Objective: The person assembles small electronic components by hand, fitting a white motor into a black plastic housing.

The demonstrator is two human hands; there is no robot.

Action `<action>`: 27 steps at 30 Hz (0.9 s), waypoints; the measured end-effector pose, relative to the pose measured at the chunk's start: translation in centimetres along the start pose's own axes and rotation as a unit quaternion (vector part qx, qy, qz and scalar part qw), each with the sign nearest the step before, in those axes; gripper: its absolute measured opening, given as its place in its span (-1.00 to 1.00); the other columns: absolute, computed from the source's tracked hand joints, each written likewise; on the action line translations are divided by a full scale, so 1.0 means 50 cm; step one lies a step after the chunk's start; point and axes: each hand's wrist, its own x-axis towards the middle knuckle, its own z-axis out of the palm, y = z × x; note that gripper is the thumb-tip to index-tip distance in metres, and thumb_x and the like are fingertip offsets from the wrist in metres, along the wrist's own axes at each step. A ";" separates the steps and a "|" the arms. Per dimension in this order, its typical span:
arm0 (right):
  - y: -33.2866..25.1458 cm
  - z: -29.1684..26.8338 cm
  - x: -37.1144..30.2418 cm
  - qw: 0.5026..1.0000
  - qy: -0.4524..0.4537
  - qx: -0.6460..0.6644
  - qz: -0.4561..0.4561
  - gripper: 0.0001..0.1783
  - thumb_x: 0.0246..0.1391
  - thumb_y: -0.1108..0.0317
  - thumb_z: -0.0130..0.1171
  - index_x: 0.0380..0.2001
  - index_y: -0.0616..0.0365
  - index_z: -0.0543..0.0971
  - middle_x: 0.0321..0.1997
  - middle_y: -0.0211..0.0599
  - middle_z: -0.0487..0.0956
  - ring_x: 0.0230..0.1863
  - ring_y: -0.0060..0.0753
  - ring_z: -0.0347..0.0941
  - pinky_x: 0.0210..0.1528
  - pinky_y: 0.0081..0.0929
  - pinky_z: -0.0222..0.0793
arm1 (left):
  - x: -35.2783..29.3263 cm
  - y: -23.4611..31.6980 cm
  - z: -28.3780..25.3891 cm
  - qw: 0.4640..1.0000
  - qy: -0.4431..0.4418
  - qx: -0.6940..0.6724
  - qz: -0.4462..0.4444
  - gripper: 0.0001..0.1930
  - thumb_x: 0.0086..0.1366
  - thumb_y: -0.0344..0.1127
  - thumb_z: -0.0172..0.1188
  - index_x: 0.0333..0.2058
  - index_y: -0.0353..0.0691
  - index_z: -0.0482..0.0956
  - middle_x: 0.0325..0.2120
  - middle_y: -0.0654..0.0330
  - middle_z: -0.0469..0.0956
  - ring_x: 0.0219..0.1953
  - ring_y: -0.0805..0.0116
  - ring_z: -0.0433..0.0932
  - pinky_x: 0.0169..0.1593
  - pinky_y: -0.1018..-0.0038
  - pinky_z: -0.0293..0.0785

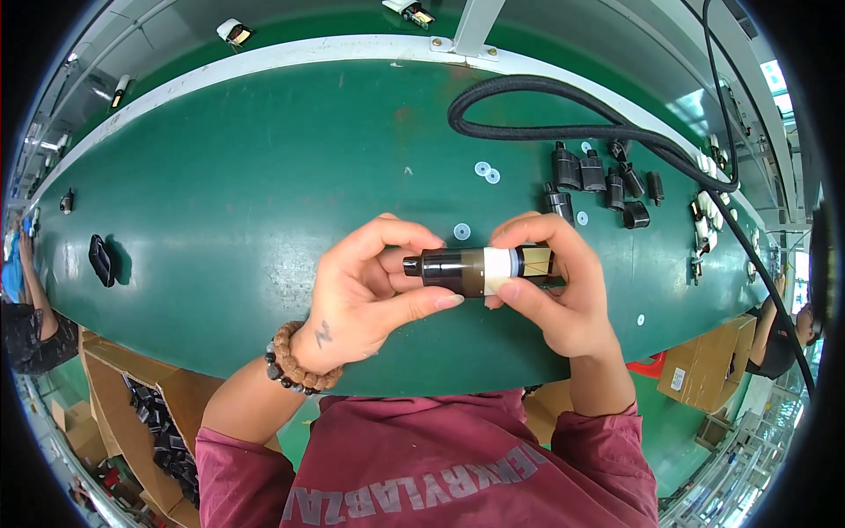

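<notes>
Above the near edge of the bench, I hold what looks like a vape device level between both hands. It has a dark see-through shell with a black mouthpiece at its left end, a white band, and an open right end showing a yellowish inner part. The thumb and forefinger of my left hand pinch the dark shell near the mouthpiece. My right hand closes round the white band and the right end, partly hiding it. A round translucent disc lies just beyond the device.
Black shells cluster at the right under a looped black cable. White parts line the far right. A black part lies left. Cardboard boxes flank the green bench. Other people sit at both sides.
</notes>
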 end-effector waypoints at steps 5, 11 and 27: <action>0.019 0.013 0.003 0.985 0.027 0.154 0.076 -0.57 0.09 0.58 0.17 0.01 0.18 0.29 -0.07 -0.24 0.43 -0.23 -0.43 0.52 -0.20 -0.48 0.56 | 0.008 0.020 0.008 0.977 -0.023 0.169 0.128 -0.44 -0.04 -0.67 0.40 -0.01 -0.39 0.43 -0.09 0.07 0.37 -0.13 0.28 0.57 -0.02 0.41 0.60; 0.062 0.033 0.006 0.906 0.105 0.395 0.114 -0.71 0.17 0.54 0.11 -0.03 0.12 0.40 -0.12 -0.23 0.51 -0.26 -0.43 0.54 -0.22 -0.51 0.54 | 0.016 0.040 0.034 0.893 0.030 0.396 0.213 -0.41 -0.17 -0.45 0.54 -0.08 -0.35 0.54 -0.18 0.07 0.45 -0.21 0.32 0.52 -0.16 0.46 0.51; 0.087 0.052 0.007 0.860 0.091 0.458 0.206 -0.81 0.27 0.31 0.01 -0.13 0.16 0.46 -0.27 -0.19 0.57 -0.27 -0.33 0.58 -0.28 -0.42 0.58 | 0.024 0.019 0.042 0.859 0.069 0.434 0.263 -0.46 -0.16 -0.43 0.52 -0.14 -0.34 0.52 -0.17 -0.07 0.62 -0.07 0.06 0.62 0.01 0.22 0.53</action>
